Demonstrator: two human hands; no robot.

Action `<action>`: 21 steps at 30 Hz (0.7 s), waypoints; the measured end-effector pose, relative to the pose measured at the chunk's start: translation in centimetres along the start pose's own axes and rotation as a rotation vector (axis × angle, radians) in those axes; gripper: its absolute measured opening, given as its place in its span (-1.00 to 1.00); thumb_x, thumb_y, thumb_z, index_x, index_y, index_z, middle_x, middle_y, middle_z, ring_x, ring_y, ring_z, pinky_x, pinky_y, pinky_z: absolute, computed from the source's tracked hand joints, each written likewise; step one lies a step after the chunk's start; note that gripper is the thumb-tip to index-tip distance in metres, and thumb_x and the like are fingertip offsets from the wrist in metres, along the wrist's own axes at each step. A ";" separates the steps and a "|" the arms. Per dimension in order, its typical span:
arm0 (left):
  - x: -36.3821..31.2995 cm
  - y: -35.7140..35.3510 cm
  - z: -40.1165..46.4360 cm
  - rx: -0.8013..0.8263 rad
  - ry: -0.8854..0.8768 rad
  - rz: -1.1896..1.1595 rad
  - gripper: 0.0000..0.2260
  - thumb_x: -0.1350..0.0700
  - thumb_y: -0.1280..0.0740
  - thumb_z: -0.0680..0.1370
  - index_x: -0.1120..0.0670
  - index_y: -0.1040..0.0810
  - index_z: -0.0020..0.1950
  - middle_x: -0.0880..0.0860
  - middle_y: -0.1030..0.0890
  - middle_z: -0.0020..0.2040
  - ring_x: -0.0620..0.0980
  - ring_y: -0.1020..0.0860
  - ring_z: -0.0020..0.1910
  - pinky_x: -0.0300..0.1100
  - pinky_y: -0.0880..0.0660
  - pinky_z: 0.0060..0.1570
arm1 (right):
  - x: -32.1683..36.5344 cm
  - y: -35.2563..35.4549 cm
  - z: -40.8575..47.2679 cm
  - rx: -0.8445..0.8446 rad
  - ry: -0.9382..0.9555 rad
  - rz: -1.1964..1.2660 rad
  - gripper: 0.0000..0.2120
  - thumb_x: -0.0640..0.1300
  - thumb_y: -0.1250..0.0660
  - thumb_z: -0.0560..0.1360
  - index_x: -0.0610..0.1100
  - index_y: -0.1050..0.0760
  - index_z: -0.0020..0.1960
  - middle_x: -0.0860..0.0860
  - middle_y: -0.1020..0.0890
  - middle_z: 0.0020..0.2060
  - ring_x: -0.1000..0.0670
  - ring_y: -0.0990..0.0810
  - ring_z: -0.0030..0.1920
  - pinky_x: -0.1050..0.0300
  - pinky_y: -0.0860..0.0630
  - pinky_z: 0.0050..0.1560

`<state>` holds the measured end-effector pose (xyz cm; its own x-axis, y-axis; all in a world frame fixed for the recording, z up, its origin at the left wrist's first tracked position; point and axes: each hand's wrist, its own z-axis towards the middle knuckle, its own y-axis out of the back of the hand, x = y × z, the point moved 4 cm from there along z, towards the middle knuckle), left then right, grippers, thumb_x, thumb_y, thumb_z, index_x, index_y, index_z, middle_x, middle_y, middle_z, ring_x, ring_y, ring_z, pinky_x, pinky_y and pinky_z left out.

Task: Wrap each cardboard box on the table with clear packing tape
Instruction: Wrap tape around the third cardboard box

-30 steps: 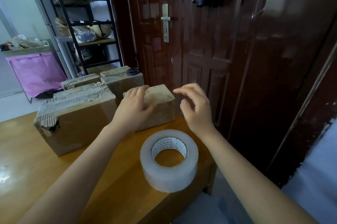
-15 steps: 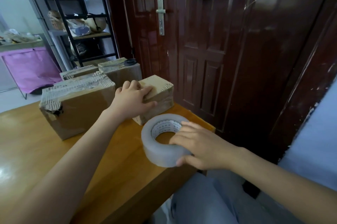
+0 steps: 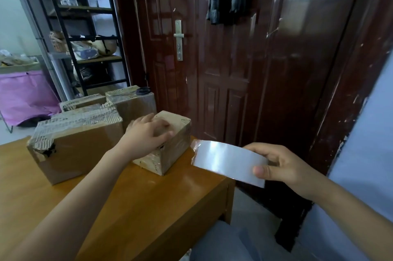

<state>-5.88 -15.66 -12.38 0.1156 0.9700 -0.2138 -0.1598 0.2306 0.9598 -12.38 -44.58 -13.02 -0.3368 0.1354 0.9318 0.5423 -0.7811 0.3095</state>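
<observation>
1. The small cardboard box [image 3: 170, 143] is being pressed from above by the left hand [image 3: 146, 136]; its fingers [image 3: 148, 117] are being laid nearly straight across the box top, with the thumb reaching down the near face.
2. The tape roll [image 3: 228, 162] is being gripped by the right hand [image 3: 282, 165], held in the air just off the table [image 3: 148, 207] edge, to the right of the small box and apart from it.
3. The roll is being pinched between the thumb [image 3: 260, 170] on its near rim and the curled fingers on its far rim.
4. A larger cardboard box [image 3: 76, 143] is being left standing just left of the left hand's fingers, on the table.
5. Two further boxes [image 3: 127, 101] are being kept beyond the fingertips, with scissors [image 3: 141, 90] lying on the rear one.
</observation>
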 end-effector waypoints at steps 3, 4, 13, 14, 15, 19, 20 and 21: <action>-0.2 -0.2 0.0 0.082 0.022 -0.049 -0.26 -0.52 0.02 0.33 -0.23 -0.38 0.40 0.00 -0.30 0.48 0.13 -0.21 0.44 0.12 -0.22 0.38 | 0.3 1.0 -0.5 -0.050 0.016 0.043 -0.61 0.13 -0.45 0.34 0.03 -0.61 0.13 0.00 -0.68 -0.01 0.02 -0.66 -0.02 0.25 -0.54 -0.08; -0.5 -0.1 -0.1 0.101 0.027 -0.057 -0.30 -0.53 -0.04 0.35 -0.26 -0.37 0.41 -0.01 -0.30 0.45 0.12 -0.20 0.42 0.09 -0.25 0.35 | 0.3 1.4 -0.6 -0.074 0.026 0.067 -0.55 0.20 -0.50 0.31 0.02 -0.62 0.12 -0.03 -0.68 -0.02 0.00 -0.66 -0.03 0.24 -0.54 -0.09; -4.7 1.8 -3.3 0.128 0.016 0.300 -0.44 -0.50 -0.12 0.39 -0.33 -0.41 0.31 -0.09 -0.42 0.23 0.03 -0.36 0.30 0.01 -0.38 0.22 | 2.8 4.2 0.9 -0.220 0.077 0.166 -0.44 0.31 -0.54 0.14 -0.07 -0.69 -0.04 -0.09 -0.68 -0.21 -0.04 -0.65 -0.20 0.23 -0.53 -0.21; -5.1 2.5 -3.5 0.052 0.009 0.224 -0.48 -0.49 -0.13 0.39 -0.30 -0.49 0.24 -0.12 -0.47 0.15 0.00 -0.42 0.25 0.01 -0.39 0.20 | 3.1 4.4 1.1 -0.221 0.080 0.155 -0.42 0.31 -0.54 0.14 -0.08 -0.69 -0.04 -0.10 -0.68 -0.20 -0.06 -0.65 -0.20 0.21 -0.54 -0.20; -5.5 3.1 -3.6 -0.044 0.001 0.054 -0.49 -0.48 -0.12 0.39 -0.24 -0.58 0.13 -0.13 -0.52 0.03 -0.04 -0.49 0.15 -0.03 -0.43 0.13 | 3.4 4.6 1.3 -0.221 0.086 0.144 -0.41 0.32 -0.54 0.14 -0.09 -0.68 -0.03 -0.12 -0.68 -0.20 -0.08 -0.64 -0.19 0.20 -0.54 -0.19; -7.1 4.1 -3.7 -0.124 -0.004 -0.871 -0.41 -0.42 -0.05 0.49 0.02 -0.63 -0.06 0.05 -0.64 -0.16 0.00 -0.58 -0.15 -0.07 -0.49 -0.05 | 4.7 4.8 2.0 -0.197 0.129 0.108 -0.37 0.33 -0.52 0.16 -0.12 -0.67 0.01 -0.14 -0.68 -0.17 -0.10 -0.65 -0.16 0.18 -0.55 -0.16; -7.7 4.1 -3.5 -0.089 -0.031 -0.931 -0.42 -0.40 -0.05 0.47 0.04 -0.62 -0.06 0.06 -0.64 -0.16 0.00 -0.57 -0.16 -0.05 -0.49 -0.02 | 5.0 4.7 2.2 -0.189 0.137 0.101 -0.37 0.32 -0.52 0.17 -0.13 -0.66 0.02 -0.14 -0.68 -0.16 -0.10 -0.65 -0.16 0.18 -0.55 -0.15; -8.5 4.0 -3.5 -0.052 -0.067 -0.963 -0.43 -0.37 -0.06 0.45 0.07 -0.60 -0.09 0.04 -0.63 -0.19 -0.02 -0.55 -0.19 -0.06 -0.48 -0.03 | 5.1 4.7 2.3 -0.181 0.144 0.091 -0.38 0.32 -0.52 0.18 -0.14 -0.66 0.02 -0.14 -0.68 -0.16 -0.10 -0.65 -0.15 0.18 -0.56 -0.15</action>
<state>-10.94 -22.70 -7.33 0.2752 0.3575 -0.8924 -0.0099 0.9293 0.3692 -9.77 -46.15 -6.35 -0.4063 -0.0184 0.9135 0.4331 -0.8843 0.1748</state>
